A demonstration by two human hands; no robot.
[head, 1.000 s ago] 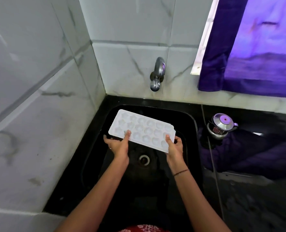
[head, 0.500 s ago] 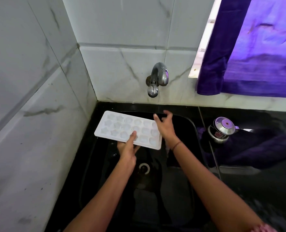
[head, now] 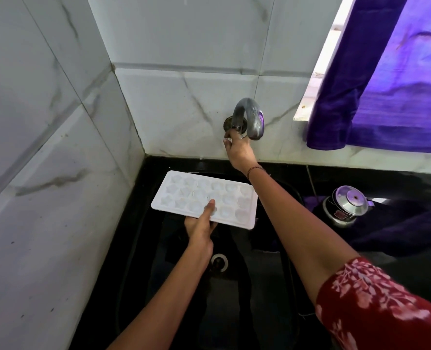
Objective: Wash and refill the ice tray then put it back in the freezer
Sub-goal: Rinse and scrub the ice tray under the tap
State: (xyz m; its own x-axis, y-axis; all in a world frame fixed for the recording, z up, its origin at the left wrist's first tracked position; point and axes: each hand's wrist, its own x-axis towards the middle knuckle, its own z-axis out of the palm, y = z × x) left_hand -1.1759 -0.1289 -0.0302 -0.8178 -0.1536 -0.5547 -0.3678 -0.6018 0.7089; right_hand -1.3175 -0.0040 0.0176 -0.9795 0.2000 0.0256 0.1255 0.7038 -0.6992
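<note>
We held the tray (head: pixel 204 198) pinched in our left grip (head: pixel 200 227) over the sink (head: pixel 138 248), right grip (head: pixel 238 149) closed on the tap (head: pixel 249 120) above: washing began, water next, we judged.

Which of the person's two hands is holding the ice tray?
The left hand, thumb pressed on the white ice tray over the sink. The right hand reaches up to the tap instead.

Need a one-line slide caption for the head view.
Left hand holds ice tray over sink; right hand at tap.
</note>
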